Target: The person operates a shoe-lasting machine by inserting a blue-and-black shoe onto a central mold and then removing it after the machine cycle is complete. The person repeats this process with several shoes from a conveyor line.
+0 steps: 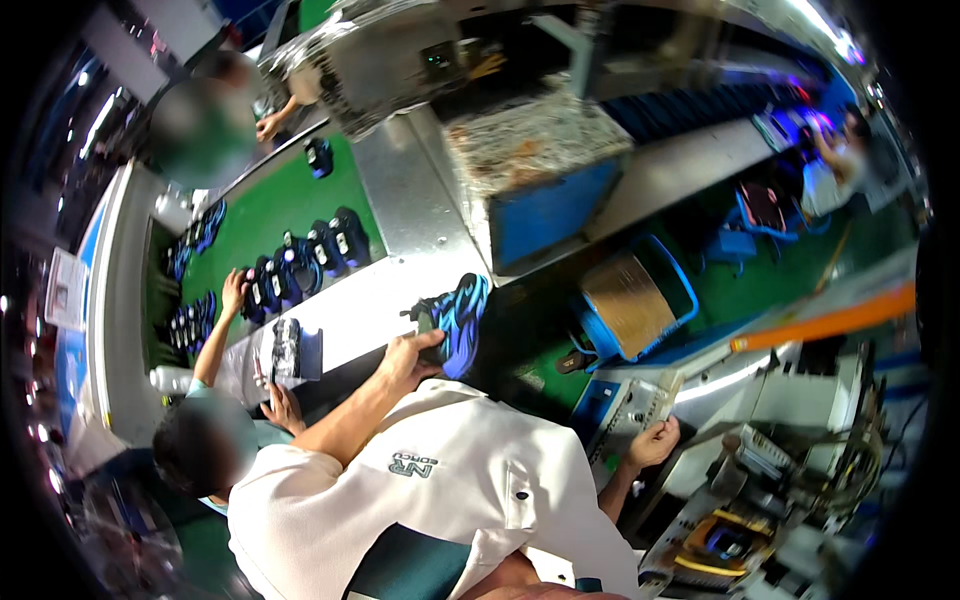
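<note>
A blue and purple sports shoe (463,322) with dark parts is in my left hand (408,362), whose fingers are closed around its dark side. Hand and shoe are over the near edge of the pale worktable (375,300). Out to the right, my right hand (652,443) has its fingers curled together beside a machine's light control panel (632,408). Whatever those fingers may grip is too small to make out.
Dark and blue shoes (290,265) stand in rows on a green conveyor belt (345,185). At left, a co-worker's hand (233,292) touches one. A blue chair (632,305) stands right of a blue-sided box (550,215). Machinery (745,500) fills the lower right.
</note>
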{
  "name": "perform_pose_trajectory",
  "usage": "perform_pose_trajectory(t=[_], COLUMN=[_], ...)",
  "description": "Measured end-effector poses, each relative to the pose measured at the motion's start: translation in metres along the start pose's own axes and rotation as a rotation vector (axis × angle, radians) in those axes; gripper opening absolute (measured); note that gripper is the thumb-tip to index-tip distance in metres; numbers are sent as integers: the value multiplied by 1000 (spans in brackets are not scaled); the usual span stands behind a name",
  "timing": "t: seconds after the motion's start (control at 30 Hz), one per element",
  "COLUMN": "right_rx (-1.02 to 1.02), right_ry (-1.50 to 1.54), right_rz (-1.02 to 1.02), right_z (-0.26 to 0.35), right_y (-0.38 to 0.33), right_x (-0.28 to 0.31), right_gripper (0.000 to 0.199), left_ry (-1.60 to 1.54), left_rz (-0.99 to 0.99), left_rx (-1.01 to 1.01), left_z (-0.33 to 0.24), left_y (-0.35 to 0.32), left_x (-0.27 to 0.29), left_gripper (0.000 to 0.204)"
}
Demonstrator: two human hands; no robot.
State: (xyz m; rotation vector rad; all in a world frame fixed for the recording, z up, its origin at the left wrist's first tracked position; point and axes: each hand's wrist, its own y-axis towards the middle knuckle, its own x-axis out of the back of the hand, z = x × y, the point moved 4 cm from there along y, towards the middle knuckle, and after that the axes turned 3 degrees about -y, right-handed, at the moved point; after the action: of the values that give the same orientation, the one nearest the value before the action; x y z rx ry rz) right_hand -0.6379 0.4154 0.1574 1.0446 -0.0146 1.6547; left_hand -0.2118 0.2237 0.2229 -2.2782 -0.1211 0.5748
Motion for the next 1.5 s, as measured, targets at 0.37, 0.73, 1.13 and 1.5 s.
perform_pose_trajectory(t=[0.37, 0.73, 1.13, 1.5], right_rx=[317, 547, 254, 421], right_ry=[301, -131, -173, -11], right_rz=[229, 264, 401, 471], right_z=[329, 178, 400, 389], right_y=[173, 318, 223, 229], right_x=[-166, -271, -286, -268], right_gripper=[24, 40, 36, 31], left_ry=[-70, 313, 942, 519], left_rz=[-368, -575, -392, -231], left_rx=[-276, -595, -967, -1531], left_z=[-189, -378, -364, -636], left_y=[236, 524, 488, 107], left_x=[158, 265, 299, 102], left_gripper=[27, 46, 57, 30])
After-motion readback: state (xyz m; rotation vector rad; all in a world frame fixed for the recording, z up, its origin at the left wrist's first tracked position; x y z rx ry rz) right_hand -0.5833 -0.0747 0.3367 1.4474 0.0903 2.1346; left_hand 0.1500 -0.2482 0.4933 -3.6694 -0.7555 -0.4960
